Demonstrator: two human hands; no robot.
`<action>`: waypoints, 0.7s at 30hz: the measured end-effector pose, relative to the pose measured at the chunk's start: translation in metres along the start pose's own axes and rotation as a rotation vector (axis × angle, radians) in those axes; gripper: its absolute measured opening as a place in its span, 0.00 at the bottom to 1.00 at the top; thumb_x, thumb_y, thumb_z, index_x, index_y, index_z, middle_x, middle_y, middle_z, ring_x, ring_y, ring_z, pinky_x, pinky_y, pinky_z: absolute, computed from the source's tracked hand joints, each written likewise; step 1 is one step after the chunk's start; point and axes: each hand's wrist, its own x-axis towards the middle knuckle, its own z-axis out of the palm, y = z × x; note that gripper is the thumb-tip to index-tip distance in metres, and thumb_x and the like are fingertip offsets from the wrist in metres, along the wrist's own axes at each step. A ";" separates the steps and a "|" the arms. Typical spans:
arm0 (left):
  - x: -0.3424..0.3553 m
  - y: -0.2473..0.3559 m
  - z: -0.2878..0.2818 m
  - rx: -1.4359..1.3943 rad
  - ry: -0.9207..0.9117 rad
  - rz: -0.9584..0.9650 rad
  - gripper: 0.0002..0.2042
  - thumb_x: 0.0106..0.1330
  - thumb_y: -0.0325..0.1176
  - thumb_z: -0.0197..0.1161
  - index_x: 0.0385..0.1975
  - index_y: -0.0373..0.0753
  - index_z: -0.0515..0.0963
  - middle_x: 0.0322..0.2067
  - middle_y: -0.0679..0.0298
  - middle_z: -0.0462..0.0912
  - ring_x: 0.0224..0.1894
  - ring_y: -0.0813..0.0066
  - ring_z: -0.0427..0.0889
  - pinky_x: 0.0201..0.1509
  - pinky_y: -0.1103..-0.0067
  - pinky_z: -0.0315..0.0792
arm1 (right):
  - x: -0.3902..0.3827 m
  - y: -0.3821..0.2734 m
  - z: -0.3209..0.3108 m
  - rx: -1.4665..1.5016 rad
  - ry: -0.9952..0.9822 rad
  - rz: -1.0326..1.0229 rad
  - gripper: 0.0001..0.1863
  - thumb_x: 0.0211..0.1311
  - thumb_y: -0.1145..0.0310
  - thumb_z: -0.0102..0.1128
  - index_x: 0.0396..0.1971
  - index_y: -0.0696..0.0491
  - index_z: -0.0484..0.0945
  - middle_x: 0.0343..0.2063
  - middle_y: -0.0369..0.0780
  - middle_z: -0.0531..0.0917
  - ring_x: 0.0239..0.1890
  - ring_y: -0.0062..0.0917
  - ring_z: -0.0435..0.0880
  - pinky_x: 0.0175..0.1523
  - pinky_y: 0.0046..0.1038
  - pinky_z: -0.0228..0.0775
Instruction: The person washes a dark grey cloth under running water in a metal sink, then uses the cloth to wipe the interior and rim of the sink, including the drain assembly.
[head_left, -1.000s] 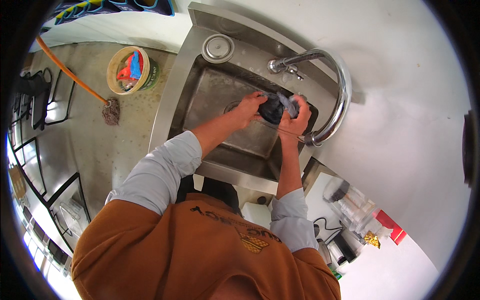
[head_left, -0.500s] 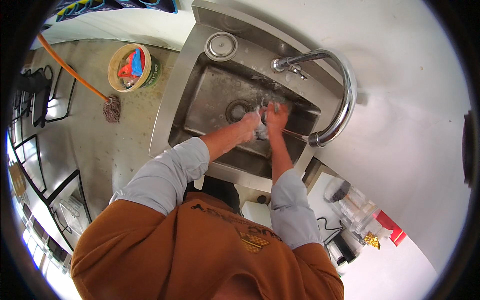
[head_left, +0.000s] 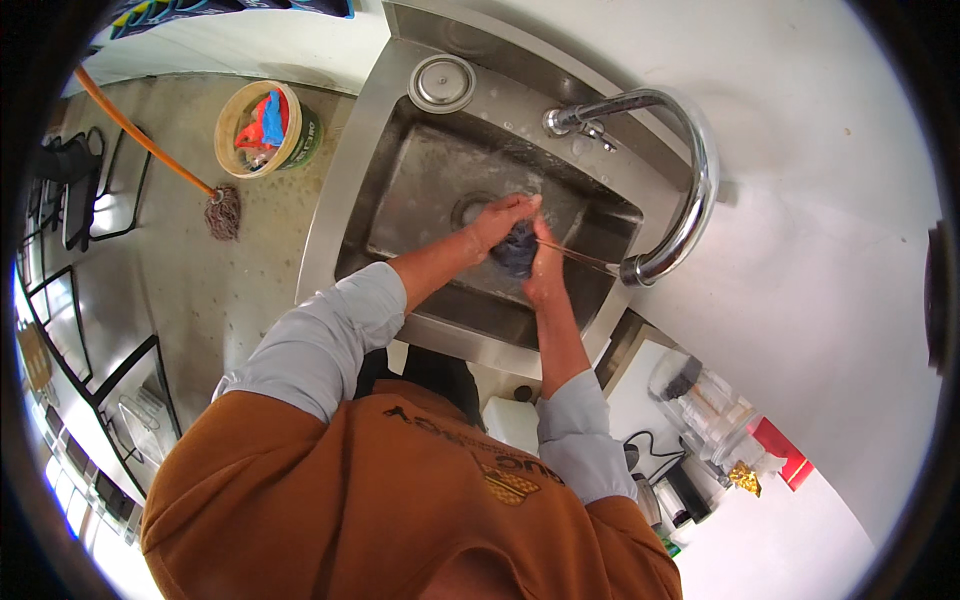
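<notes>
My left hand (head_left: 497, 222) and my right hand (head_left: 543, 262) both grip a wet, dark grey-blue cloth (head_left: 515, 252) over the steel sink's basin (head_left: 395, 215), near the round drain (head_left: 468, 210). My left hand has its fingers closed over the cloth's top; my right hand is closed at its right side. A thin stream of water from the curved chrome faucet (head_left: 688, 205) runs toward my right hand and the cloth.
A round steel lid (head_left: 441, 85) rests on the sink's back ledge. On the floor at left stand a bucket (head_left: 300, 140) of red and blue items and an orange-handled mop (head_left: 150, 145). Black metal frames (head_left: 120, 390) line the far left. Clear containers (head_left: 700, 405) lie at lower right.
My hands and the cloth first moved toward the basin's middle amid suds; now my left hand is higher on the cloth and my right hand has shifted lower, nearer me.
</notes>
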 end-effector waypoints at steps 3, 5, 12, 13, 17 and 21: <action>-0.002 -0.005 0.011 -0.206 -0.015 -0.130 0.27 0.64 0.55 0.54 0.53 0.37 0.72 0.51 0.64 0.72 0.50 0.72 0.71 0.54 0.75 0.65 | 0.002 -0.012 0.001 -0.414 0.041 -0.033 0.23 0.65 0.50 0.48 0.51 0.52 0.71 0.46 0.39 0.76 0.48 0.28 0.75 0.52 0.32 0.66; -0.013 0.005 0.023 -0.173 0.118 -0.252 0.29 0.64 0.56 0.54 0.52 0.35 0.71 0.50 0.63 0.72 0.49 0.73 0.72 0.53 0.75 0.66 | -0.001 -0.025 0.006 -1.127 0.128 -0.256 0.23 0.65 0.51 0.49 0.52 0.50 0.70 0.50 0.39 0.74 0.50 0.30 0.74 0.54 0.33 0.65; -0.002 -0.003 0.013 0.204 0.288 -0.058 0.35 0.59 0.63 0.54 0.39 0.27 0.76 0.35 0.56 0.78 0.40 0.76 0.74 0.46 0.75 0.68 | -0.012 0.006 -0.014 0.335 -0.298 0.022 0.37 0.56 0.49 0.61 0.61 0.50 0.60 0.58 0.41 0.66 0.57 0.33 0.68 0.61 0.38 0.59; -0.003 0.002 0.014 0.289 0.284 -0.057 0.36 0.59 0.64 0.54 0.36 0.26 0.77 0.32 0.55 0.78 0.38 0.76 0.74 0.45 0.74 0.69 | -0.017 0.012 -0.015 0.307 -0.300 0.092 0.36 0.55 0.49 0.63 0.58 0.52 0.62 0.54 0.41 0.69 0.54 0.33 0.70 0.57 0.37 0.63; -0.020 0.015 0.004 0.869 0.092 0.140 0.34 0.57 0.65 0.53 0.37 0.32 0.79 0.32 0.51 0.81 0.37 0.64 0.78 0.48 0.68 0.69 | -0.017 0.034 -0.038 0.228 -0.436 0.331 0.28 0.54 0.55 0.65 0.47 0.58 0.69 0.39 0.43 0.77 0.38 0.31 0.77 0.36 0.31 0.71; -0.027 0.064 -0.006 1.281 -0.432 0.134 0.29 0.56 0.61 0.58 0.45 0.40 0.79 0.39 0.56 0.81 0.44 0.62 0.77 0.52 0.72 0.68 | -0.035 0.031 -0.023 0.173 -0.541 0.403 0.17 0.53 0.63 0.66 0.36 0.57 0.73 0.27 0.42 0.77 0.23 0.28 0.77 0.19 0.24 0.63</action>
